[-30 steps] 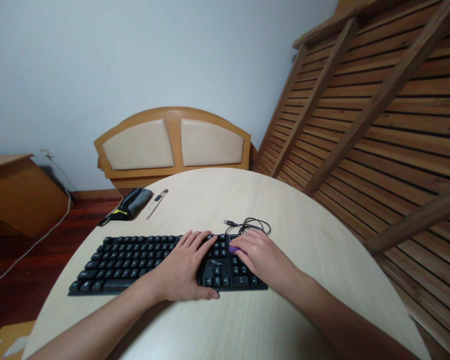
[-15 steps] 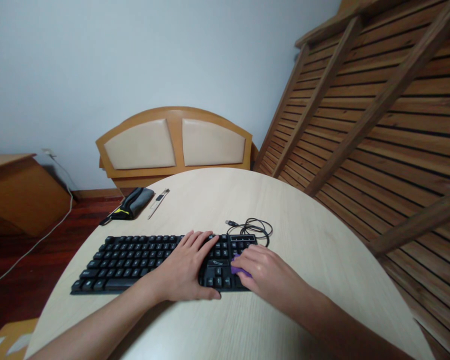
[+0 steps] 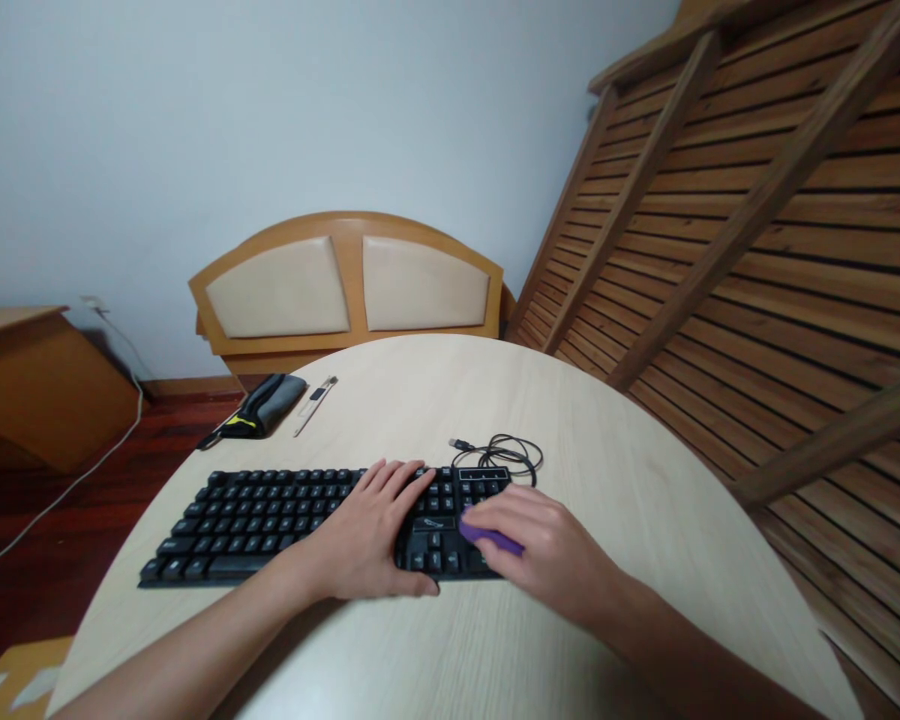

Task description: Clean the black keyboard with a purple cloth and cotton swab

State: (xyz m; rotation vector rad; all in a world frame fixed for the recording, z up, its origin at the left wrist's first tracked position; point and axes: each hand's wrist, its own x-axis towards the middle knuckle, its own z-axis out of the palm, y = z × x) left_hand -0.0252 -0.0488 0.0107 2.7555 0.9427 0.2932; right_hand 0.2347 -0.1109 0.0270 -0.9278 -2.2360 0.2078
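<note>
A black keyboard [image 3: 262,525] lies flat on the round, pale wooden table [image 3: 570,620]. My left hand [image 3: 371,535] rests across the keyboard right of its middle, fingers spread over the keys and thumb stretched along the near edge. Over the number pad, my right hand [image 3: 547,545] is closed around a smooth, rounded purple object [image 3: 491,535]. Its underside is hidden, and I cannot make out its exact kind. Behind the number pad lies the keyboard's coiled black cable [image 3: 517,455], with its USB plug [image 3: 461,444] pointing left.
At the table's far left lie a grey and black pouch [image 3: 266,405] with a yellow patch and a thin flat strip [image 3: 315,405]. Beyond the table stands a padded headboard [image 3: 352,285]. A slatted wooden frame [image 3: 757,250] leans along the right side.
My right hand has shifted slightly to the right over the number pad, and more of the purple object shows. My left hand keeps its place on the keyboard.
</note>
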